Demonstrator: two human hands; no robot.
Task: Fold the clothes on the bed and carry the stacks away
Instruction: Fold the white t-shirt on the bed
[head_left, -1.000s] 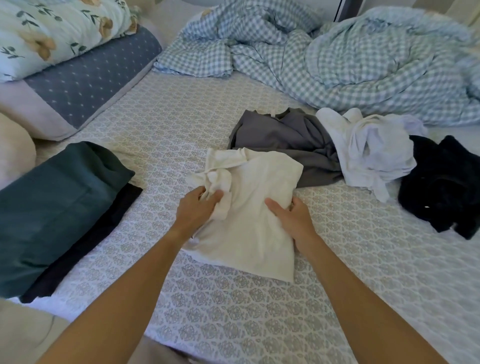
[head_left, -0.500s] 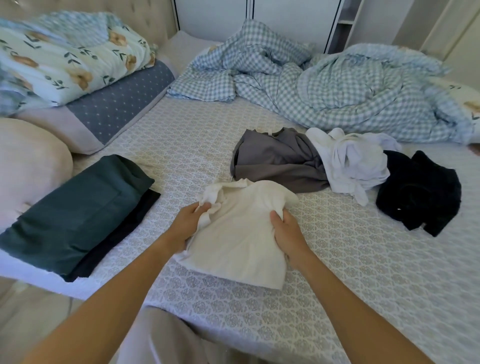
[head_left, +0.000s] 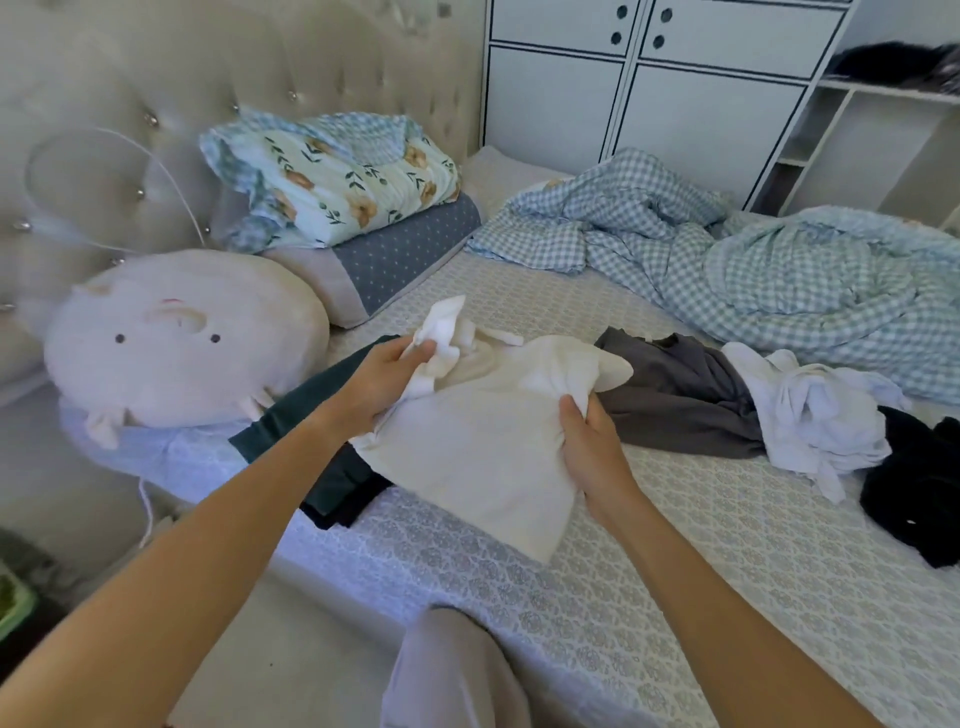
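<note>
A cream shirt hangs lifted above the bed. My left hand grips its bunched top left part, and my right hand grips its right edge. Partly hidden under the shirt and my left arm lies a folded stack, a dark green garment on a black one. To the right lie unfolded clothes: a grey garment, a white one and a black one.
A round plush cushion sits at the left by the tufted headboard. Behind it are a dotted pillow with a floral one on top. A checked blue duvet is heaped at the back. White cabinets stand beyond.
Both hands have lifted the cream shirt off the bed and carried it left, over the folded green stack. The camera has tilted up, so the headboard and cabinets now show.
</note>
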